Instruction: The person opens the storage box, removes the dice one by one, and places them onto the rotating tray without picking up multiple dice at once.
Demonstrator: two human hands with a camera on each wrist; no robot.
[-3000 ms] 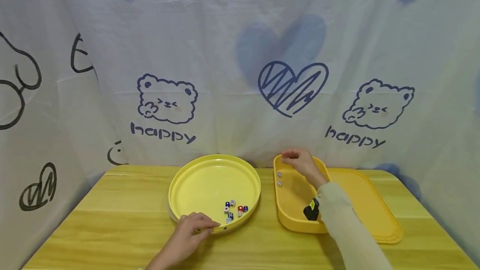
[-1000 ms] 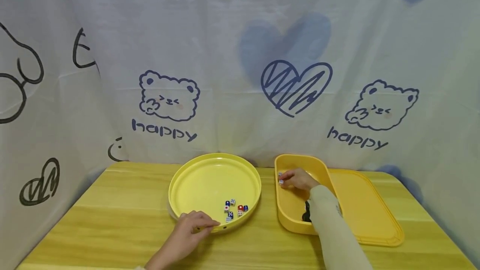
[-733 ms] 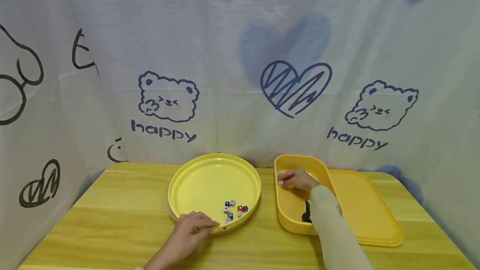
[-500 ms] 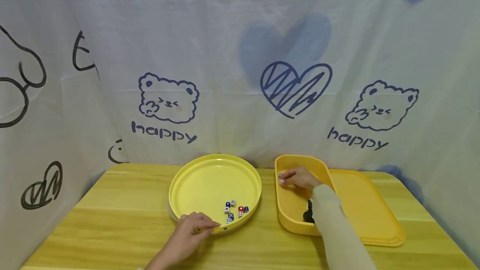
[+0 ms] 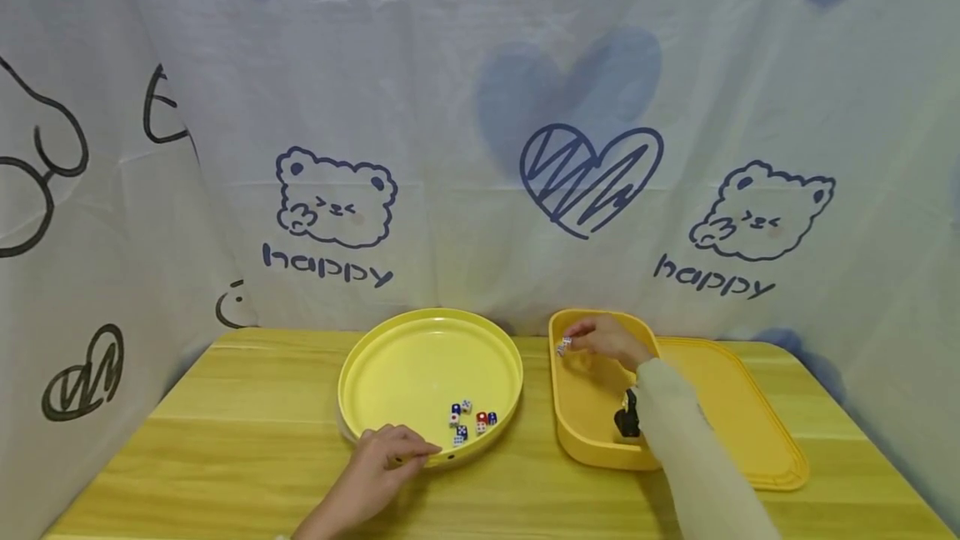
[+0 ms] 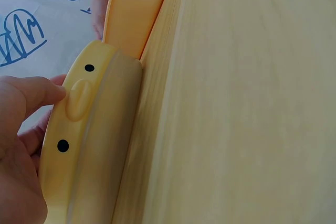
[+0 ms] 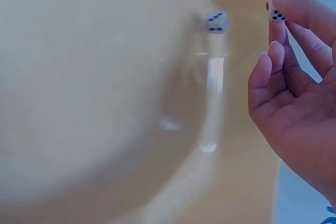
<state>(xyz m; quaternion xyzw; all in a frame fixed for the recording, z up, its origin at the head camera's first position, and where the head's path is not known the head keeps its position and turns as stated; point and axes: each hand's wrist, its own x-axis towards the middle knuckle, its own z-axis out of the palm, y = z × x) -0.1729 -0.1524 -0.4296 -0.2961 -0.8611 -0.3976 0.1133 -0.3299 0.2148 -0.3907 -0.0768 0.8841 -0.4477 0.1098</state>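
Observation:
My right hand pinches a white die between thumb and fingertips, over the far left part of the orange-yellow rectangular box. A second white die lies inside that box near its wall. With thumb and fingers my left hand grips the near rim of the round yellow tray; the left wrist view shows the thumb by a raised beak shape between two black dots on the tray's side. Several white, blue and red dice lie in the tray's near right part.
A black object is in the near right part of the box, partly behind the right sleeve. A flat orange-yellow lid lies to the box's right. A printed cloth hangs behind the wooden table.
My right hand went down to the two dice by the box's left wall, took one and has risen slightly with it, toward the far end. My left hand stays on the tray rim.

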